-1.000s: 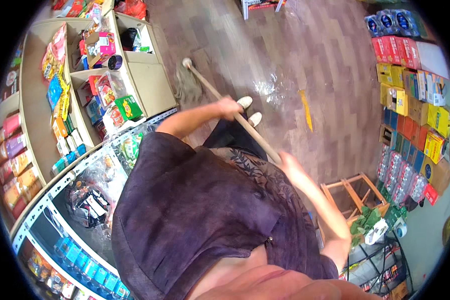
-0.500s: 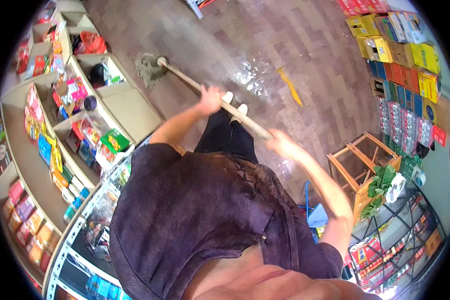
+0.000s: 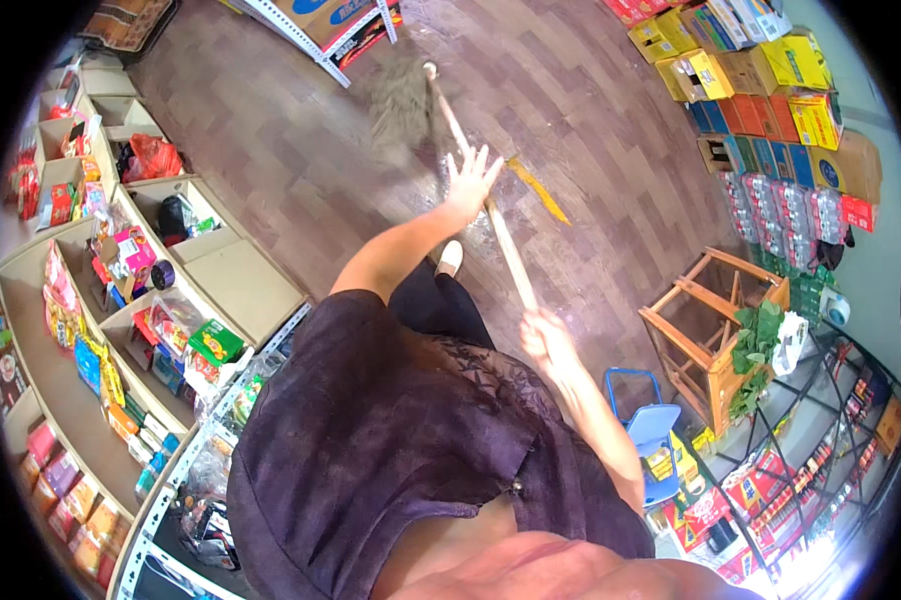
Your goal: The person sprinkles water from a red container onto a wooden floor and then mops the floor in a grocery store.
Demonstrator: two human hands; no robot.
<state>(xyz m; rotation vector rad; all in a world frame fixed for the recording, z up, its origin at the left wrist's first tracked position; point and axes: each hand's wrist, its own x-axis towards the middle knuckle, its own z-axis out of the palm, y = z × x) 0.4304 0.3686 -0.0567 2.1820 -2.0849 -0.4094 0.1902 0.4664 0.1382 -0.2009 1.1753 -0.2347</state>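
Head view, looking down on one person working one mop [image 3: 476,185] across a wet brown plank floor [image 3: 591,130]. The right hand [image 3: 543,335] is closed in a fist around the lower end of the wooden handle. The left hand [image 3: 471,180] sits further up the same handle with its fingers spread wide and the palm resting against the wood, not curled around it. The pale stringy mop head [image 3: 403,105] lies on the floor beyond the left hand, blurred. One yellow strip [image 3: 538,188] lies on the floor just to the right of the left hand. One pale shoe [image 3: 451,258] shows below the left hand. One wooden stool [image 3: 716,335] stands to the right of the right hand, and one blue plastic stool [image 3: 649,425] is below and to the right of that hand. Open shelf compartments [image 3: 221,280] with packets run along well to the left of both hands.
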